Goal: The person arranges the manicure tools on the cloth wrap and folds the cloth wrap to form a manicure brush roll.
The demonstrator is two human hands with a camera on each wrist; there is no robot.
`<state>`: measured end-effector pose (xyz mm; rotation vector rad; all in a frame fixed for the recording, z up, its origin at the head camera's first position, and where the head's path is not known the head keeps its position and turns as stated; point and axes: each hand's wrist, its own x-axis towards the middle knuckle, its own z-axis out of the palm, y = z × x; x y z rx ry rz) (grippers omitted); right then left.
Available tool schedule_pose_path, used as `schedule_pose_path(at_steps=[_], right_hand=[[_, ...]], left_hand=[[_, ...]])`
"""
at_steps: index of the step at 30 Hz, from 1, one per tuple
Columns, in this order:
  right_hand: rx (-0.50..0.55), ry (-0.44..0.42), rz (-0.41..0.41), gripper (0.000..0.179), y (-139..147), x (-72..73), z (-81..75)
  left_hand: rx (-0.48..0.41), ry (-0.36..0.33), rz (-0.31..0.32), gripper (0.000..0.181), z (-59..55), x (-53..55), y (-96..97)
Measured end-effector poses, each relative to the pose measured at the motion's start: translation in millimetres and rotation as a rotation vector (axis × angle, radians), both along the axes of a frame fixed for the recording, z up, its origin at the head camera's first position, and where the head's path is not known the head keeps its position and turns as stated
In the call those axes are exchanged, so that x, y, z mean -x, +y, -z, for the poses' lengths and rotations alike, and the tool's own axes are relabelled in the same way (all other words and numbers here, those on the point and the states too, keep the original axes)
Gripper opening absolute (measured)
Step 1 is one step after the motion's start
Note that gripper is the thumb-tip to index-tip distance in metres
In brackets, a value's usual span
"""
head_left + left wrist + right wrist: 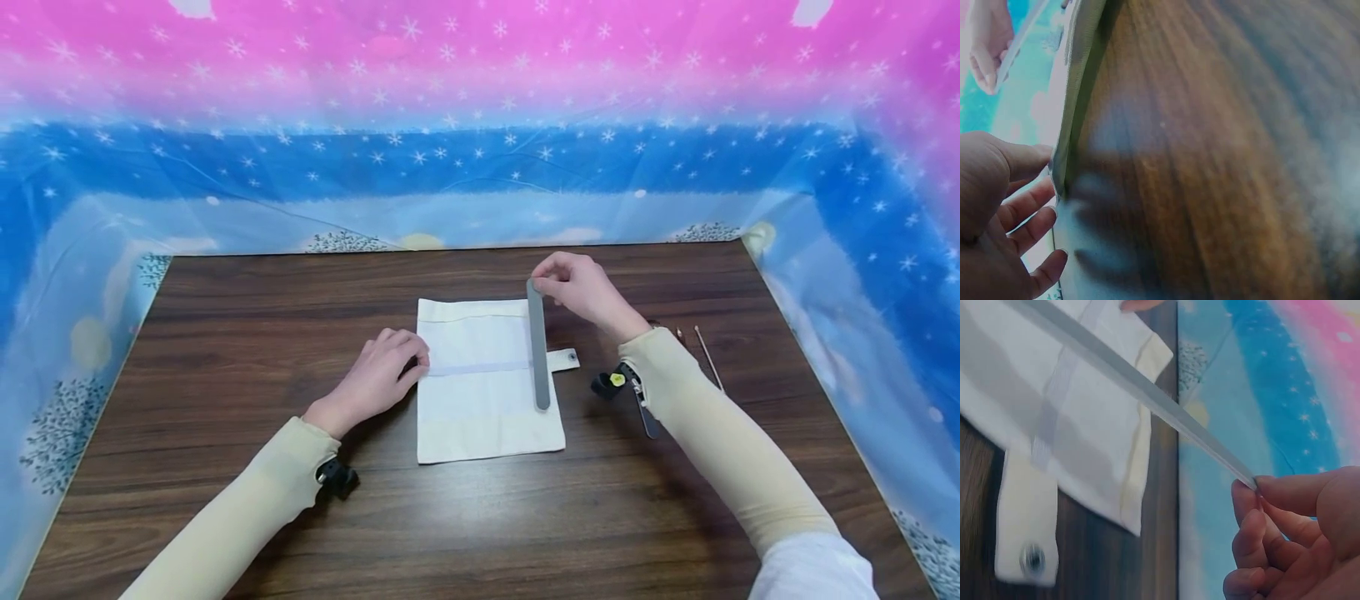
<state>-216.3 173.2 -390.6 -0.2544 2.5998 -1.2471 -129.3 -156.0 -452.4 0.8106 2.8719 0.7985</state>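
A white cloth pouch point(480, 417) lies spread flat on the table, its short tab point(564, 359) with a metal snap sticking out to the right. At the pouch's left edge is my left hand point(375, 371); in the left wrist view its thumb and forefinger pinch the fabric edge point(1082, 56). Above the pouch's right side my right hand point(583, 290) holds a long grey nail file point(538, 350) by its far end. Thumb and fingertips pinch that end in the right wrist view, and the file point(1147, 394) slants across above the cloth.
Right of the pouch, partly hidden by my right forearm, lie a thin copper-coloured stick point(708, 358) and a dark metal tool point(647, 421). The brown wooden table point(247, 333) ends at a snowflake-patterned cloth backdrop point(465, 167) behind and at both sides.
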Motion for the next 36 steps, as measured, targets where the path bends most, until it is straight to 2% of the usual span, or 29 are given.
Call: schedule_pose_path(at_steps=[7, 12, 17, 28, 36], right_hand=[[0.059, -0.019, 0.007, 0.022, -26.4, 7.6, 4.6], [0.082, -0.016, -0.009, 0.021, -46.3, 12.3, 2.5], [0.115, -0.042, 0.01, 0.02, -63.0, 16.7, -0.1], [0.252, -0.036, 0.03, 0.023, -81.1, 33.5, 4.9], [0.267, 0.011, 0.051, 0.022, -92.1, 46.3, 1.8]], left_hand=[[-0.027, -0.017, 0.003, 0.009, 0.3, 0.0, 0.1], [-0.045, -0.004, -0.002, 0.009, 1.2, -0.1, -0.7], [-0.054, 0.003, -0.006, 0.009, 3.2, 0.1, -0.6], [-0.064, 0.013, -0.006, 0.01, 4.6, -0.5, -1.0], [-0.051, 0.005, 0.0, 0.009, 5.5, -0.7, -2.0]])
